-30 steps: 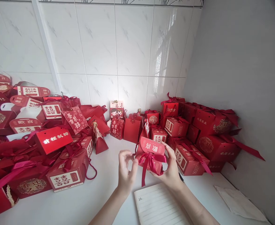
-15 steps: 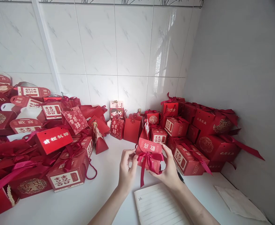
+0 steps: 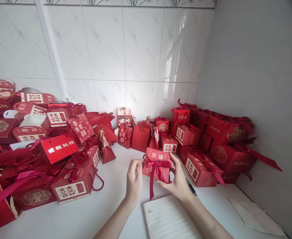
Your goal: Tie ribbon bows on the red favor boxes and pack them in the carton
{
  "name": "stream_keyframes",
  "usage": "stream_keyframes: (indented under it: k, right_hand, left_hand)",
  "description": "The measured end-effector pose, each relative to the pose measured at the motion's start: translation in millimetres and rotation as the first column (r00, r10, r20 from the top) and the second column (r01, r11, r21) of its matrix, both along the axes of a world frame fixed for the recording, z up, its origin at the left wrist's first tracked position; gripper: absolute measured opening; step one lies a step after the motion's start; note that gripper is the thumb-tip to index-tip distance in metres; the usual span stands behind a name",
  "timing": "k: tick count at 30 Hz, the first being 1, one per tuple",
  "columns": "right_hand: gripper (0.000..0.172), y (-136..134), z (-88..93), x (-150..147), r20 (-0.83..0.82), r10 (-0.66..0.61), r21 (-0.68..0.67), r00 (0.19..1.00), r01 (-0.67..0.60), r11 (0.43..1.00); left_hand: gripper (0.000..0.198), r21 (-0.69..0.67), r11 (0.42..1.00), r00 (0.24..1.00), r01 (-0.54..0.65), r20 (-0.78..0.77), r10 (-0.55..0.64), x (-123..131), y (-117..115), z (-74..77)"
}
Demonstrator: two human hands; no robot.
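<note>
Presently gripping red box with right hand at its 3 o'clock end, over worktop, toward view's 5 o'clock. Touching 9 o'clock end with curled left hand; cannot tell if pinching. Best squeeze lightly, to avoid denting card or flattening bow.

A black pen and lined notebook lie on the table.
</note>
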State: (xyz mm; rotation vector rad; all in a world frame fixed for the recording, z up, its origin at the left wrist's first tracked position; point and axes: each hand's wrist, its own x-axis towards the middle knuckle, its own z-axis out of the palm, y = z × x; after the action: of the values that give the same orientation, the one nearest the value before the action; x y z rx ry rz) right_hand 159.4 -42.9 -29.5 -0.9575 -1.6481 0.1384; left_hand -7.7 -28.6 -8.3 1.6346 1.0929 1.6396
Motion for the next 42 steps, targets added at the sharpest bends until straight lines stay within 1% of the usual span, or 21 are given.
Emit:
stream_keyframes:
  k: [2,6,8,10,12,14,16,18,20,22,24,26,27,28,29,31,32,33,35,38,42]
  right_hand:
    - [0.087,1,-1.2,0,-0.009,0.008,-0.037,1.0,-0.008,0.999]
    - [0.087,2,-1.4,1,-0.002,0.009,-0.046,1.0,-0.009,0.999]
    - [0.087,2,-1.0,2,0.0,0.012,-0.043,1.0,-0.012,0.999]
    - [0.086,2,-0.7,1,0.005,0.012,-0.045,1.0,-0.012,0.999]
    - [0.087,1,-0.6,1,0.01,0.018,-0.055,1.0,-0.017,0.998]
    - [0.087,1,-0.3,1,0.016,0.025,-0.072,1.0,-0.024,0.997]
    - [0.088,0,0.2,0,0.028,0.031,-0.074,0.999,-0.029,0.997]
    - [0.087,0,1.1,1,0.05,0.025,-0.045,0.998,-0.023,0.999]
    - [0.088,0,2.2,1,0.072,0.007,0.005,0.997,-0.007,1.0]
    - [0.088,-1,3.6,1,0.085,-0.007,0.039,0.996,0.003,0.999]
    - [0.088,-1,4.9,0,0.1,0.001,0.047,0.995,-0.005,0.999]
    - [0.088,-3,6.1,0,0.116,0.012,0.055,0.993,-0.018,0.998]
    - [0.088,-3,6.5,-1,0.121,0.014,0.062,0.992,-0.022,0.998]
    - [0.088,-4,6.9,-1,0.125,0.016,0.07,0.992,-0.025,0.997]
    - [0.087,-5,7.1,-1,0.126,0.016,0.076,0.992,-0.026,0.997]
    - [0.087,-6,7.5,-2,0.125,0.014,0.089,0.992,-0.025,0.996]
    - [0.087,-6,7.6,-2,0.122,0.012,0.096,0.992,-0.024,0.995]
    - [0.086,-7,7.8,-2,0.116,0.013,0.103,0.993,-0.025,0.994]
    - [0.086,-7,8.4,-1,0.094,0.02,0.117,0.995,-0.031,0.993]
    - [0.086,-8,9.6,-1,0.079,0.041,0.133,0.996,-0.051,0.99]
    - [0.086,-9,10.2,-2,0.098,0.039,0.191,0.994,-0.057,0.98]
  left_hand:
    - [0.028,-0.024,0.999,1.0,0.024,0.014,-0.024,0,0,-1.7]
    - [0.023,-0.026,0.995,0.995,0.095,0.014,-0.094,0,0,-3.3]
    - [0.023,-0.019,0.996,0.996,0.087,-0.004,-0.087,0,1,-2.0]
    - [0.021,-0.032,0.998,0.999,0.046,-0.008,-0.046,0,1,0.3]
    - [0.024,-0.058,0.998,1.0,0.011,0.007,-0.011,-1,2,2.4]
    - [0.029,-0.096,0.995,0.999,0.019,0.036,-0.015,-2,3,2.5]
    - [0.032,-0.111,0.992,0.996,0.055,0.079,-0.047,-2,3,0.0]
    - [0.034,-0.063,0.996,0.993,0.059,0.106,-0.052,-2,3,-4.0]
    - [0.031,0.043,0.999,0.995,0.034,0.09,-0.037,-2,2,-7.3]
    - [0.028,0.153,0.988,1.0,0.01,0.023,-0.014,-1,0,-7.9]
    - [0.019,0.243,0.97,0.998,-0.024,-0.05,0.037,-1,-3,-5.7]
    - [0.005,0.342,0.937,0.99,-0.072,-0.088,0.108,-1,-5,-2.4]
    - [0.002,0.411,0.908,0.986,-0.081,-0.097,0.132,-2,-6,-0.9]
    - [0.007,0.493,0.867,0.983,-0.072,-0.113,0.145,-2,-6,0.1]
    - [0.013,0.579,0.814,0.979,-0.042,-0.14,0.151,-3,-6,0.6]
    - [0.022,0.722,0.691,0.965,0.04,-0.208,0.161,-4,-7,0.4]
    - [0.025,0.764,0.641,0.957,0.075,-0.236,0.17,-5,-7,0.0]
    - [0.027,0.788,0.607,0.95,0.098,-0.255,0.179,-5,-7,-0.3]
    - [0.028,0.806,0.58,0.941,0.121,-0.279,0.192,-6,-8,0.0]
    - [0.027,0.808,0.57,0.929,0.15,-0.313,0.199,-7,-10,2.7]
    - [0.024,0.82,0.549,0.924,0.161,-0.32,0.208,-8,-14,7.5]
